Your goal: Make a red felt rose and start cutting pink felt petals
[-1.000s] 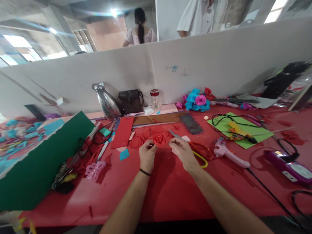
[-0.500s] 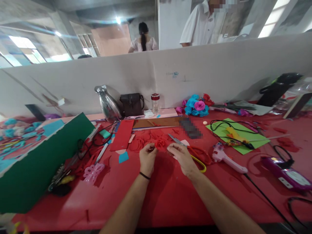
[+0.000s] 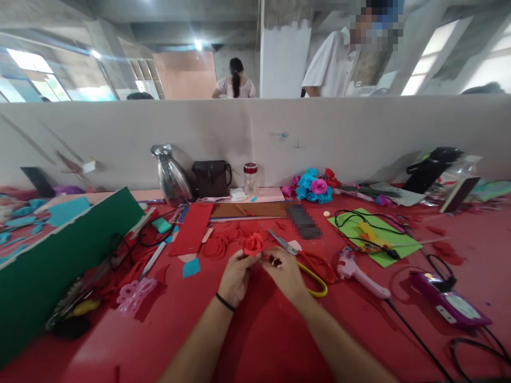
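Observation:
A red paper flower (image 3: 253, 243) with ruffled layers stands upright in my left hand (image 3: 237, 276), whose thumb and fingers are closed at its base. My right hand (image 3: 284, 270) pinches at the lower right edge of the same flower, close to the left thumb. What lies between its fingertips is mostly hidden. Just behind the flower lie loose red paper petals (image 3: 215, 243). Scissors (image 3: 315, 266) with red and yellow handles rest on the table right of my right hand, their blades pointing away to the left.
A pink glue gun (image 3: 365, 279) lies to the right, its cord running to the front edge. Farther right are a green sheet (image 3: 393, 258) and a purple device (image 3: 451, 300). A green board (image 3: 80, 266) stands at left. Flask (image 3: 171, 175), bag (image 3: 211, 179), jar (image 3: 250, 181) and paper bouquet (image 3: 315, 185) line the partition.
My right hand has come in to the left and now meets the flower's base. The flower has been tipped so its face shows more. The whole view has shifted slightly.

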